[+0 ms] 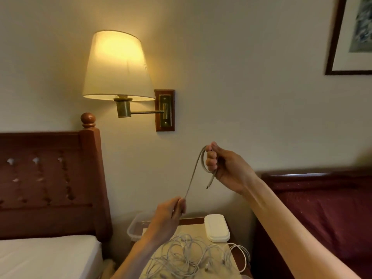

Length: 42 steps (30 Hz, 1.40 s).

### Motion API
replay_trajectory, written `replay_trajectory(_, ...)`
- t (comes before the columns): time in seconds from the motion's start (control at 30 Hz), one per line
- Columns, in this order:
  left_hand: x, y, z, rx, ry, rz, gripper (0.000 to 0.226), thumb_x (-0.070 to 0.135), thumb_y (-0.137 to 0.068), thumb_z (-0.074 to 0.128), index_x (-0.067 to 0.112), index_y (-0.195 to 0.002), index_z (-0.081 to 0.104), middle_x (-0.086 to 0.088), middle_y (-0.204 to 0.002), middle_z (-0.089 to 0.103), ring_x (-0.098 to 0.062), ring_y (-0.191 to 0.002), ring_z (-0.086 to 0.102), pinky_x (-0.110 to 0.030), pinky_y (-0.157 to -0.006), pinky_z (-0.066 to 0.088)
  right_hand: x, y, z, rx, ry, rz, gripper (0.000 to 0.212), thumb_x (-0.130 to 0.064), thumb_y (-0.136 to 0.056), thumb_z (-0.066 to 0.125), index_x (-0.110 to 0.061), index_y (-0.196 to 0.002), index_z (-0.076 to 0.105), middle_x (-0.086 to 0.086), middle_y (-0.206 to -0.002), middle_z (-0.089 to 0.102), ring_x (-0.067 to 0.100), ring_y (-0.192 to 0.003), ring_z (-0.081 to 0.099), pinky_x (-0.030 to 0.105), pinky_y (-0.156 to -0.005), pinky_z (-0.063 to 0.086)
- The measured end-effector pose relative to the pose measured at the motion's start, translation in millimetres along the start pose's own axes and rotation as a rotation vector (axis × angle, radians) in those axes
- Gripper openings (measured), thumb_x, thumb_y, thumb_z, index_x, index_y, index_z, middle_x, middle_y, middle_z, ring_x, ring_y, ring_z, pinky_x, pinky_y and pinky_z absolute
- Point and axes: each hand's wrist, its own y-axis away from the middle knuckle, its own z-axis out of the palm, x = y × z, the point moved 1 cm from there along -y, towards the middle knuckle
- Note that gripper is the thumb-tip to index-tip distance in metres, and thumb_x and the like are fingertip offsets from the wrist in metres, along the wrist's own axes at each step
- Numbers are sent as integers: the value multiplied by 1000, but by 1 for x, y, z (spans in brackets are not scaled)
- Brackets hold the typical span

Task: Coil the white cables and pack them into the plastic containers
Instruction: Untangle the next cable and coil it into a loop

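Clear plastic container (134, 228): its right part is hidden behind the left hand (171, 213).
Tangle of thin white cables (189, 256): cut off by the bottom edge; single strands and plugs are too small to tell apart.
Dark-framed wall picture (350, 35): cut off by the top and right edges.
Dark red upholstered headboard (322, 208): blurred along its top rail.

Cable (193, 174): you hold smooth white plastic.
Container (134, 228): clear, glossy plastic.
Lid (216, 228): your matt white plastic.
Headboard (50, 178): polished red-brown wood.
Lamp arm (147, 112): dull brass metal.
Shade (117, 65): pleated cloth.
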Motion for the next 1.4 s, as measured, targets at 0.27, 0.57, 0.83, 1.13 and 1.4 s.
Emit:
replay_trajectory(0.27, 67, -12, -39, -76, -456, 379, 43, 48, -101, 36, 20, -70, 49, 1, -52, 49, -19, -48, 47, -28, -48, 34, 38, -6, 2, 40, 707, -147, 34, -21, -103, 43, 2, -92, 65, 12, -77, 69, 20, -68, 65, 27, -66, 54)
replay_trajectory(0.57, 70, -41, -63, 205, -480, 472, 28, 42, -101, 42, 27, -79, 51, 19, -63, 46, -4, -54, 46, -17, -51, 34, 47, 5, 7, -44, 839, -94, 43, -21, -107, 31, -6, -84, 64, 5, -56, 60, 16, -50, 55, 27, -56, 45)
replay_trajectory(0.83, 65, -55, -60, 225, -33, 361, 47, 57, -96, 41, 23, -64, 47, 9, -51, 37, -8, -47, 35, -24, -49, 29, 29, 20, 11, -130, 254, 89, 35, -26, -104, 30, -11, -79, 51, -1, -53, 40, 12, -48, 41, 22, -52, 33)
replay_trajectory(1.13, 4, -29, -34, 82, 158, 73, 36, 30, -101, 40, 19, -68, 48, 12, -58, 43, -4, -55, 37, -22, -55, 31, 2, 16, 1, -84, -189, 75, 32, -25, -102, 35, -9, -81, 53, -4, -54, 39, 8, -45, 44, 15, -43, 40)
replay_trajectory(1.4, 30, -10, -6, -285, -203, 154, 52, 49, -101, 39, 13, -65, 49, -2, -53, 48, -18, -48, 41, -36, -52, 33, 11, -4, -12, 131, 254, -44, 30, -27, -105, 37, -9, -89, 55, 2, -67, 56, 14, -60, 57, 23, -60, 49)
